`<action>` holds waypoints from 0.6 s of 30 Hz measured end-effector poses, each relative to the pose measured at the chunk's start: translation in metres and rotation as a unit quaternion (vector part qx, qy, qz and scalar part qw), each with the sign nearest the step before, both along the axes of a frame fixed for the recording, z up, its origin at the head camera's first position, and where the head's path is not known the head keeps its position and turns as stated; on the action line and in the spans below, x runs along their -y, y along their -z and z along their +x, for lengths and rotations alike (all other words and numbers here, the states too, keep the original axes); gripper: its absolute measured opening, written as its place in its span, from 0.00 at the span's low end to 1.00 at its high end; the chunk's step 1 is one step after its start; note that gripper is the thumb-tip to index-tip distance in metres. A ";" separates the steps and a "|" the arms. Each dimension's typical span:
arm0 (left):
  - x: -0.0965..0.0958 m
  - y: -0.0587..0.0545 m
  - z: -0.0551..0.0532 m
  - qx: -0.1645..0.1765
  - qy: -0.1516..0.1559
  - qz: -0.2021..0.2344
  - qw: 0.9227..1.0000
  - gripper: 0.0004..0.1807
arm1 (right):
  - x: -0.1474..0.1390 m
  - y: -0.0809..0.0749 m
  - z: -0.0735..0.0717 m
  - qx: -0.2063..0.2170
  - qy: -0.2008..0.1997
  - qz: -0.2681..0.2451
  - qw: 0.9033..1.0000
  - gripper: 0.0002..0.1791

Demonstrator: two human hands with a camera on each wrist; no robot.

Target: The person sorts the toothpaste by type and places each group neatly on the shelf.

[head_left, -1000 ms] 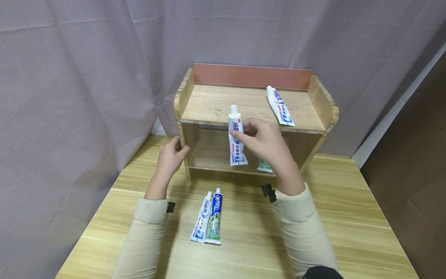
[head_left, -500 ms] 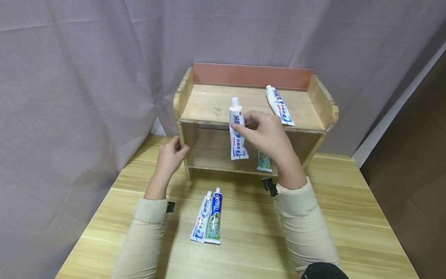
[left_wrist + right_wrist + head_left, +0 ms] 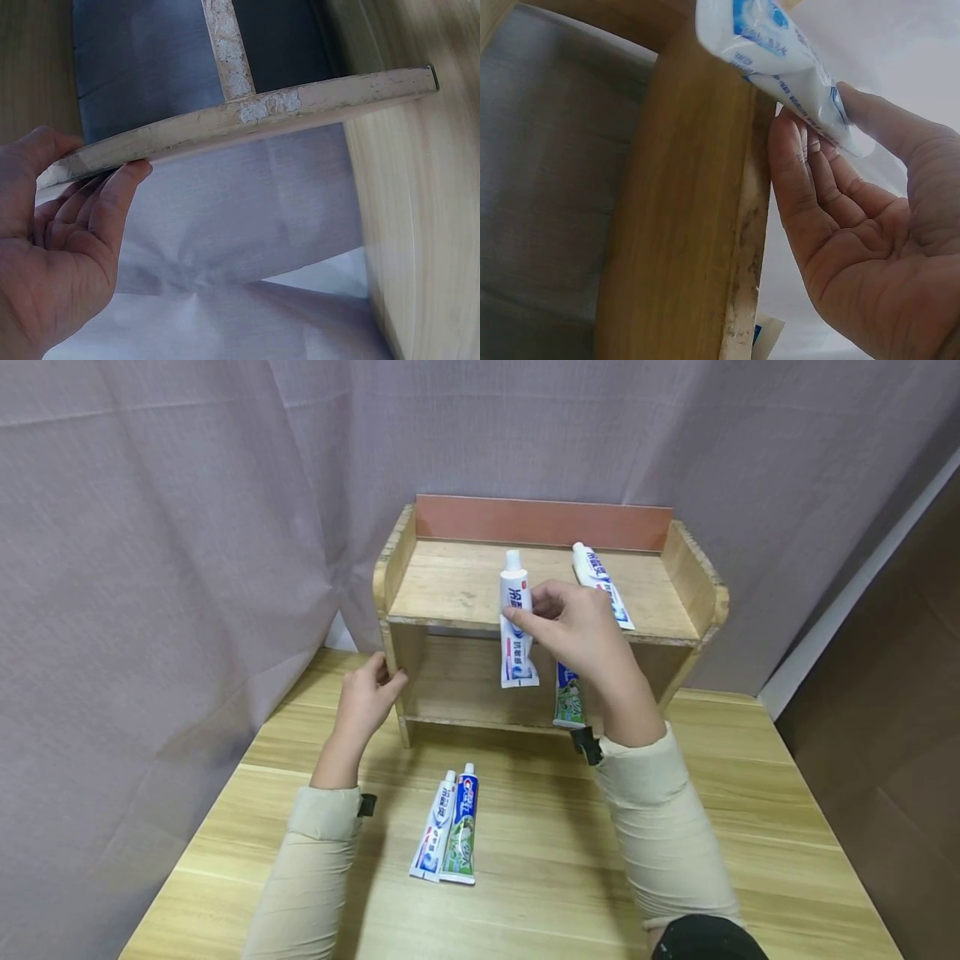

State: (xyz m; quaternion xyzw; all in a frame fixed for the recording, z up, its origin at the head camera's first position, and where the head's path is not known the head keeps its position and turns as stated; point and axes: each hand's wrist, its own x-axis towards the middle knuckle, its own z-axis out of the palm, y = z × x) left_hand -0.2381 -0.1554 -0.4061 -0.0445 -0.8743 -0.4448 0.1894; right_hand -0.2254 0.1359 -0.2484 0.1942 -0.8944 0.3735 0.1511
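Observation:
My right hand (image 3: 585,631) pinches a white toothpaste tube (image 3: 518,658) between thumb and fingers, cap upward, before the front edge of the upper board of a small wooden shelf (image 3: 450,581). The right wrist view shows the thumb on one face of the tube and the fingers behind it. My left hand (image 3: 365,697) grips the shelf's left side panel (image 3: 187,135), thumb on one side and fingers on the other. Another white toothpaste tube (image 3: 592,567) lies on the upper board at the right. Below, a blue-green toothpaste tube (image 3: 569,700) lies on the lower board, partly hidden by my right hand.
On the wooden table (image 3: 525,902), a white toothpaste tube (image 3: 432,839) and a blue-green one (image 3: 461,839) lie side by side in front of the shelf. A grey curtain (image 3: 187,568) hangs behind and left. At the right stands a brown surface (image 3: 885,693).
My right hand has risen and moved slightly right with the white tube, uncovering more of the blue-green tube on the lower board. My left hand has stayed on the side panel.

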 end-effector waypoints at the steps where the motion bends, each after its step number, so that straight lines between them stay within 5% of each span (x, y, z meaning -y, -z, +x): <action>1: 0.000 0.000 0.000 0.001 0.000 0.001 1.000 0.11 | 0.000 -0.001 -0.002 -0.003 -0.001 0.002 1.000 0.18; 18: 0.001 0.000 -0.001 0.005 0.005 0.002 1.000 0.12 | 0.004 -0.028 -0.027 0.013 0.002 0.030 0.999 0.21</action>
